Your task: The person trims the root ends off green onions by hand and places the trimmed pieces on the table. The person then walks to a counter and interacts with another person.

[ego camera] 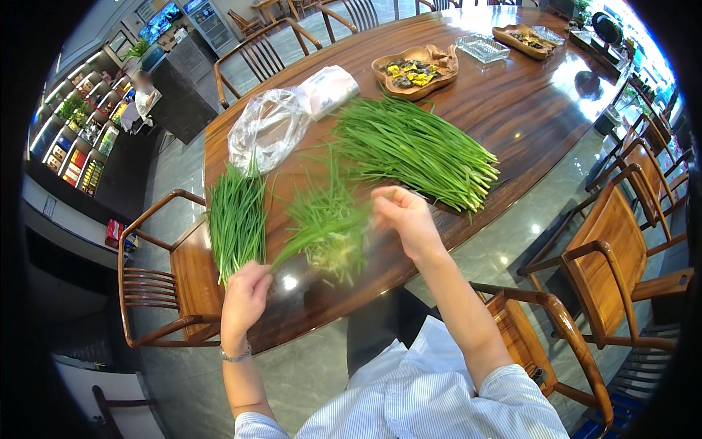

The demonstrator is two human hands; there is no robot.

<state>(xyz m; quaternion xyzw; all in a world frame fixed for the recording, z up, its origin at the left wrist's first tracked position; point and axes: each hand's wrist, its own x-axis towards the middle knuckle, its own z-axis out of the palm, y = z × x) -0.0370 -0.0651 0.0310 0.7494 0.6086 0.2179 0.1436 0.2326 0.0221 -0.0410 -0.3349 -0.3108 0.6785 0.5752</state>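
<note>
My left hand (248, 291) is closed on the pale lower ends of a few green chive stalks (307, 238), just below a neat bundle of chives (238, 219) at the table's left end. The held stalks slant up to the right, blurred. At their far side, my right hand (403, 217) has its fingertips pinched together; blur hides whether they grip the leaf tips. Between the hands lies a loose pile of chive scraps (334, 252) with pale bits. A large heap of chives (419, 151) rests beyond my right hand, stalk ends towards the right.
The polished wooden table (329, 307) also holds a clear plastic bag (269, 129), a tissue pack (329, 90), a wooden tray of wrapped candies (415, 72) and a glass ashtray (482, 48). Wooden armchairs (189, 269) surround it. Another person (145, 101) sits at a far counter.
</note>
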